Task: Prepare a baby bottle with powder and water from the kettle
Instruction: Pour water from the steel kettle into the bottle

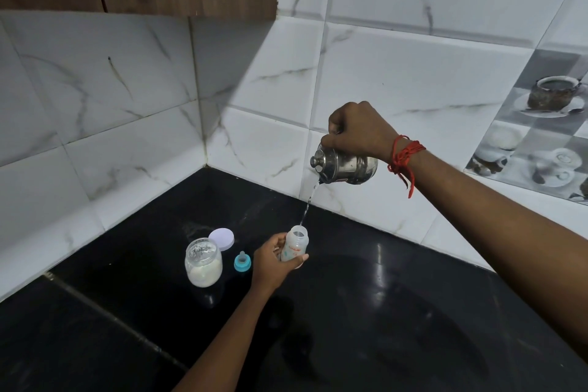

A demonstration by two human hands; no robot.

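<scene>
Your arms: both bare from forearm down, no sleeves in view | your left hand: no rings, bands or watch visible | your right hand: red thread wound several times round the wrist, knotted, loose ends hanging below it

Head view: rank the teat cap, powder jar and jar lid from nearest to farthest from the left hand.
From the left hand, which holds the baby bottle:
1. Teat cap, blue, on the counter just left of the hand.
2. Jar lid, white, farther left and toward the wall.
3. Powder jar, farthest left, open.
</scene>
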